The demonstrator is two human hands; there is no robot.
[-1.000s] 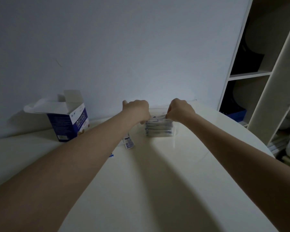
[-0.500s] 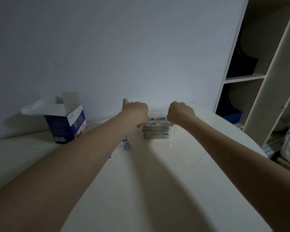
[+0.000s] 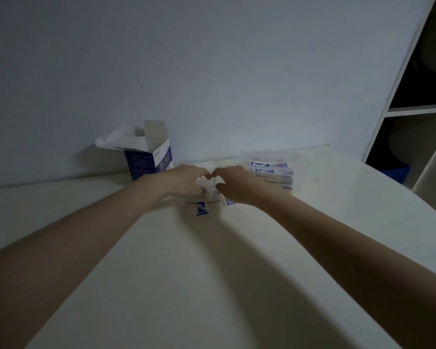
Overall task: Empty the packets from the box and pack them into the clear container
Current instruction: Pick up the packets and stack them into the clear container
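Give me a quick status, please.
Both hands, left hand and right hand, gathering loose packets. Clear container part-filled. Box open. Nothing blocking.

Near side: bare table point(image 3: 212, 285)
Left, by the wall: open box point(image 3: 149, 159)
Right: container point(image 3: 275, 170)
Between them: both hands
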